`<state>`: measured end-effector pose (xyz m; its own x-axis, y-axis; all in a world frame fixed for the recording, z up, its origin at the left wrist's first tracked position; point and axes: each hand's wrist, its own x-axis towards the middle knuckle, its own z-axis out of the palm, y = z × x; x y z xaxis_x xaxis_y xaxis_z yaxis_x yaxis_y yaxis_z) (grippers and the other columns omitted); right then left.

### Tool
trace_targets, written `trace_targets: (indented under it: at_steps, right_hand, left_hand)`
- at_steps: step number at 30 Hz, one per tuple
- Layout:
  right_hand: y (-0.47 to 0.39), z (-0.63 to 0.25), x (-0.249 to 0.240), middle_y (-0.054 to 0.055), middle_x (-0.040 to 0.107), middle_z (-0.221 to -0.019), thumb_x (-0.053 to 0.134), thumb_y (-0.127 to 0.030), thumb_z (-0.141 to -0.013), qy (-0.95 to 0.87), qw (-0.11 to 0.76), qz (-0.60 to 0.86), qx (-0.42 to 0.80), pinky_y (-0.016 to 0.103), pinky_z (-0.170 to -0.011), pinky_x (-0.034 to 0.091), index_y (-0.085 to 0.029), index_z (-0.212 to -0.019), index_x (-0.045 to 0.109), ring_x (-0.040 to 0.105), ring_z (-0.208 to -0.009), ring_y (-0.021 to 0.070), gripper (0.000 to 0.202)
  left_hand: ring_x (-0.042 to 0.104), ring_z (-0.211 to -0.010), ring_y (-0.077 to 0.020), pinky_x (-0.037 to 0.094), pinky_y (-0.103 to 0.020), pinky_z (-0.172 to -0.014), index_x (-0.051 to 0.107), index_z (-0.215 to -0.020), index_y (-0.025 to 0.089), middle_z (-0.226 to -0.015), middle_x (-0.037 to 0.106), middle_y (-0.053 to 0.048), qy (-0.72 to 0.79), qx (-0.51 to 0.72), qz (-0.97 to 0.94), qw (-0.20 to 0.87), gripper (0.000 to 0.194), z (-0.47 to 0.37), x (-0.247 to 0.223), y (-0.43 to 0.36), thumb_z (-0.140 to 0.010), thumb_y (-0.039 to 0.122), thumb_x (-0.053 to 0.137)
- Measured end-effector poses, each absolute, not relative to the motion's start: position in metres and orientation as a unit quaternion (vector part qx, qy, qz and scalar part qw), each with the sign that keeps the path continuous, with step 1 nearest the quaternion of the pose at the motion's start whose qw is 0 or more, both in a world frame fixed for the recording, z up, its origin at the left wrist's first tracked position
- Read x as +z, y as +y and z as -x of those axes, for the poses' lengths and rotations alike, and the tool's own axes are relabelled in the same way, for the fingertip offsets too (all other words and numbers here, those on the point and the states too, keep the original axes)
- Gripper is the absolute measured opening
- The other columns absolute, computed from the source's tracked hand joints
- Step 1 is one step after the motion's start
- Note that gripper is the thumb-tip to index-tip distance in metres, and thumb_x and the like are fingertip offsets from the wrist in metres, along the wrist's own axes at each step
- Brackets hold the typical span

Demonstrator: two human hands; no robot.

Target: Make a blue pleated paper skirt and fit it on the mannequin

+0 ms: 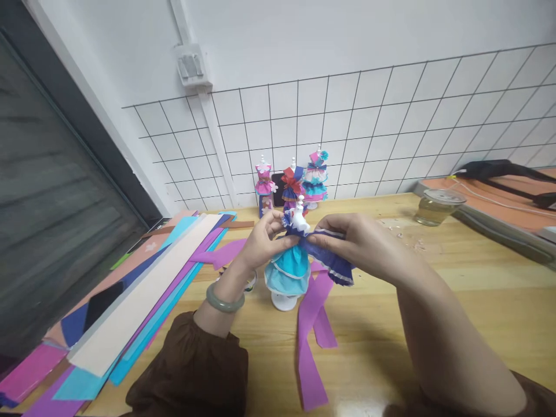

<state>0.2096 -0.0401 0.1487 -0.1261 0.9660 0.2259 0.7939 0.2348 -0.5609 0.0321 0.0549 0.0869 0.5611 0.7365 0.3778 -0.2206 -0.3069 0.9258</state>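
Observation:
A small white dress form [299,219] stands on the table on a round white base [284,302]. It wears a tiered light-blue skirt [287,272] with white edging. Around its waist lies a pleated dark-blue ruffle strip [332,260] with pale trim, whose loose end spreads to the right. My left hand [264,237] is closed at the left of the waist, thumb pressing the strip against the form. My right hand [351,234] pinches the strip on the right, thumb and fingers together. Beneath the right hand lies a purple paper strip [310,341], folded over itself.
Stacked coloured paper strips [147,289] cover the left side. At the back stand several dressed miniature forms, among them a pink one [263,178] and a tiered one [316,179]. A glass cup [438,207] sits at right, near an orange box [504,200] with a black strap.

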Motion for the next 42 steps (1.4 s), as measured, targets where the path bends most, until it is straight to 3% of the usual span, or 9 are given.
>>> trace_targets:
  at_steps: [12, 25, 34, 42]
  right_hand:
    - [-0.033, -0.21, 0.146, -0.003, 0.058, -0.059, 0.054, -0.039, -0.08, -0.734, 0.289, 0.596, 0.154, 0.022, -0.045, 0.031, -0.019, -0.074, 0.063, 0.047, -0.052, 0.0096, 0.023]
    - [-0.039, -0.205, 0.15, -0.004, 0.054, -0.05, 0.054, -0.039, -0.082, -0.738, 0.281, 0.604, 0.112, 0.022, -0.044, 0.028, -0.019, -0.068, 0.064, 0.041, -0.044, 0.0081, 0.026]
    - [-0.038, -0.203, 0.148, -0.003, 0.052, -0.049, 0.053, -0.034, -0.081, -0.746, 0.274, 0.601, 0.08, 0.023, -0.044, 0.025, -0.018, -0.062, 0.06, 0.039, -0.044, 0.0079, 0.027]
    - [-0.039, -0.198, 0.147, -0.001, 0.054, -0.049, 0.052, -0.038, -0.081, -0.73, 0.264, 0.625, 0.081, 0.025, -0.044, 0.022, -0.017, -0.061, 0.062, 0.041, -0.042, 0.0093, 0.03]
  left_hand:
    - [0.06, -0.083, -0.0137, 0.047, -0.024, -0.072, 0.048, -0.097, 0.017, -0.086, 0.063, -0.003, 0.136, 0.42, -0.654, 0.615, 0.036, -0.03, 0.085, 0.058, -0.069, 0.022, 0.071]
    - [0.057, -0.087, -0.0166, 0.043, -0.027, -0.078, 0.057, -0.099, 0.015, -0.093, 0.063, -0.006, 0.147, 0.444, -0.656, 0.593, 0.031, -0.035, 0.08, 0.061, -0.079, 0.038, 0.059]
    - [0.058, -0.076, -0.0155, 0.044, -0.026, -0.07, 0.063, -0.095, 0.014, -0.085, 0.065, -0.005, 0.164, 0.458, -0.631, 0.605, 0.033, -0.035, 0.075, 0.065, -0.073, 0.038, 0.066]
    - [0.062, -0.081, -0.0169, 0.046, -0.028, -0.078, 0.068, -0.097, 0.017, -0.084, 0.069, -0.004, 0.159, 0.453, -0.561, 0.674, 0.037, -0.043, 0.075, 0.059, -0.067, 0.039, 0.071]
